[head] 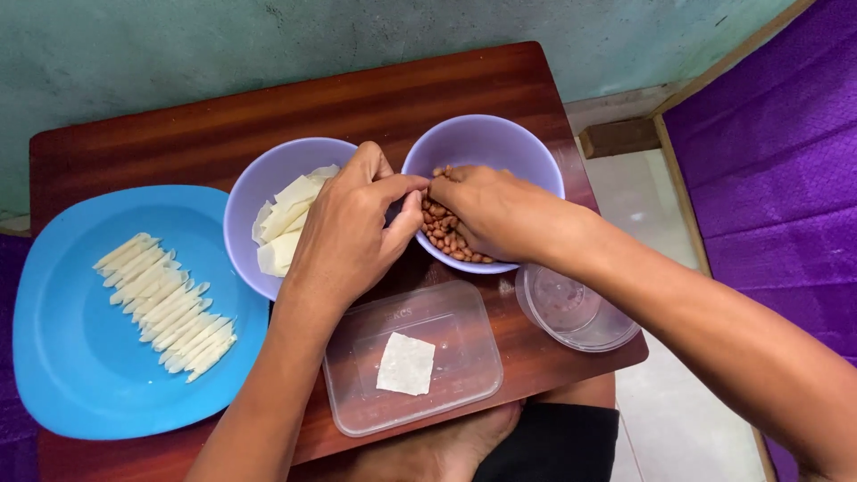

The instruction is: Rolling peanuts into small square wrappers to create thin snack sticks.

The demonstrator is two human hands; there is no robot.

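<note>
Dark wooden desk (268, 116) carried everything; at its far edge my right hand (500, 210) pinched peanuts (444, 234) inside their bowl (500, 143), left hand (348, 232) fingers closed beside, empty. I judged small, gentle pinches best.

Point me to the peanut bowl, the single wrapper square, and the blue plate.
peanut bowl (500, 134): head view, bare inner wall at the back.
wrapper square (406, 364): head view, centre of the sheet.
blue plate (62, 357): head view, bare lower-left area.

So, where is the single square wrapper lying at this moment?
The square wrapper lies flat inside the clear lid, near the table's front edge, just below the left hand and between the blue plate and the round clear container.
</note>
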